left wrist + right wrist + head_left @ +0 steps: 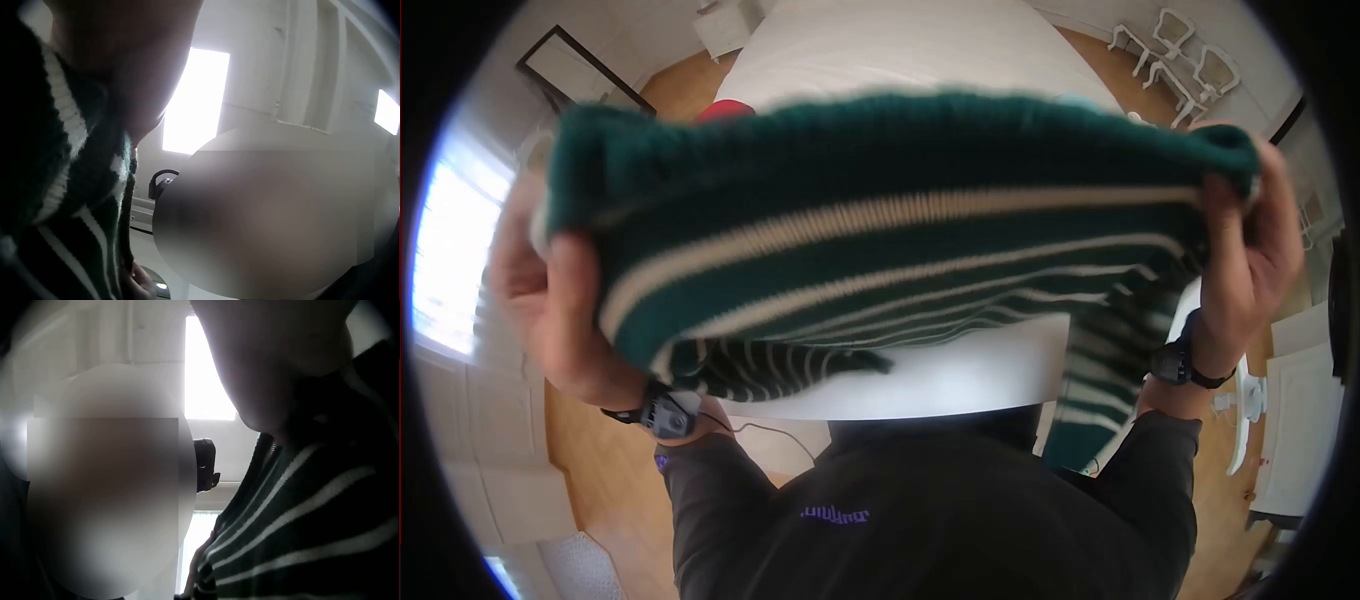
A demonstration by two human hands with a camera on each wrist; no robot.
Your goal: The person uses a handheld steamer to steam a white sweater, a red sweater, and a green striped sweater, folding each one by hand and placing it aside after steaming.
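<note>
A dark green knit sweater [900,225] with cream stripes is held up in the air, stretched wide between both hands over the table. Its plain green ribbed hem [880,120] runs across the far side. My left hand [565,300] grips the left corner of the hem, thumb on the near face. At the opposite corner, my right hand [1255,250] pinches the edge between thumb and fingers. One striped sleeve [790,370] dangles near the left wrist, and the other sleeve [1090,390] hangs by the right forearm. In the left wrist view the sweater [69,187] drapes below the hand.
A white table [900,45] extends away beneath and beyond the sweater. Part of a red item [725,110] shows behind the hem. White chairs [1190,60] stand at the far right, and a dark-framed mirror [585,70] at the far left. A thin cable [770,430] runs near the left wrist.
</note>
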